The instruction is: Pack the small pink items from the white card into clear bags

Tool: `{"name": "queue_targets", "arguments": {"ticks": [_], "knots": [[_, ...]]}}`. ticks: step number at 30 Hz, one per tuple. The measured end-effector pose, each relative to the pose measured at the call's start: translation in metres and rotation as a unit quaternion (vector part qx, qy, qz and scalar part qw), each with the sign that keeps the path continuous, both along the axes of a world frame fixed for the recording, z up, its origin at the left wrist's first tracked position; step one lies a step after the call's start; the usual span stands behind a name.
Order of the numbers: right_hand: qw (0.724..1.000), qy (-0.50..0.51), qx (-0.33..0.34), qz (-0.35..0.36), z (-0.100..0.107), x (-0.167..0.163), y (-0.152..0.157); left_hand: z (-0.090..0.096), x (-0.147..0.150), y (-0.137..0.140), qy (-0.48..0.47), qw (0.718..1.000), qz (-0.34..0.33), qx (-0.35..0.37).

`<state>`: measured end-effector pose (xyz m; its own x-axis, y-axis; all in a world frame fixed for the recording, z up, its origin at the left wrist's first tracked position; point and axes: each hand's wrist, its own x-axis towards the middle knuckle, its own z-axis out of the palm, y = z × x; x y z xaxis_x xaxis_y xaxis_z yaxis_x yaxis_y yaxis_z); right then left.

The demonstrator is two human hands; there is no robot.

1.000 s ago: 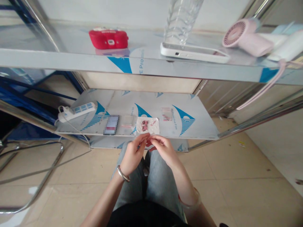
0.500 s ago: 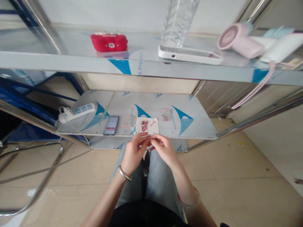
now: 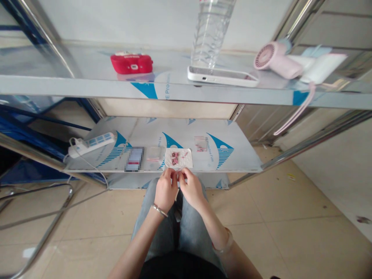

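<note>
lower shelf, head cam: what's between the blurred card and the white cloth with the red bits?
In the head view, a small clear plastic bag lies flat on the lower shelf, between the blurred card and the white cloth. Nothing else shows in that stretch.

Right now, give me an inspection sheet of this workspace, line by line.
Surface: lower shelf of a steel rack, protective film on it.
Job's things: white cloth with small red pieces at the shelf's front edge.
Clutter: clear bags, another small bag; upper shelf holds a red case, phone, plastic bottle, pink fan.
Hands: left hand and right hand pinched together just below the cloth; what they hold is too small to tell.
Cables: power strip, its cord hanging off the shelf.
Surroundings: tiled floor.
</note>
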<state>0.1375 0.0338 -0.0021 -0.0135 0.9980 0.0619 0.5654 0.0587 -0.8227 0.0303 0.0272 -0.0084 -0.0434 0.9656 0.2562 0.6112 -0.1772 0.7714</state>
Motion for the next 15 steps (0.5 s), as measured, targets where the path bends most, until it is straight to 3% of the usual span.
{"name": "queue_targets", "arguments": {"ticks": [3,6,12,15], "knots": [[0.996,-0.08,-0.015,-0.025,-0.003,-0.003,-0.002,-0.009,0.001,0.004,0.025,0.999,0.03,0.017],[0.994,-0.097,-0.011,-0.039,-0.007,-0.005,-0.004,-0.016,-0.004,0.01,0.018,0.996,0.074,0.037],[0.986,-0.09,0.063,-0.126,-0.015,-0.006,0.003,-0.018,-0.008,0.011,-0.013,0.998,0.047,0.026],[0.984,-0.098,0.086,-0.12,-0.015,-0.005,0.006,-0.02,-0.002,0.008,-0.009,0.999,0.044,0.025]]}}
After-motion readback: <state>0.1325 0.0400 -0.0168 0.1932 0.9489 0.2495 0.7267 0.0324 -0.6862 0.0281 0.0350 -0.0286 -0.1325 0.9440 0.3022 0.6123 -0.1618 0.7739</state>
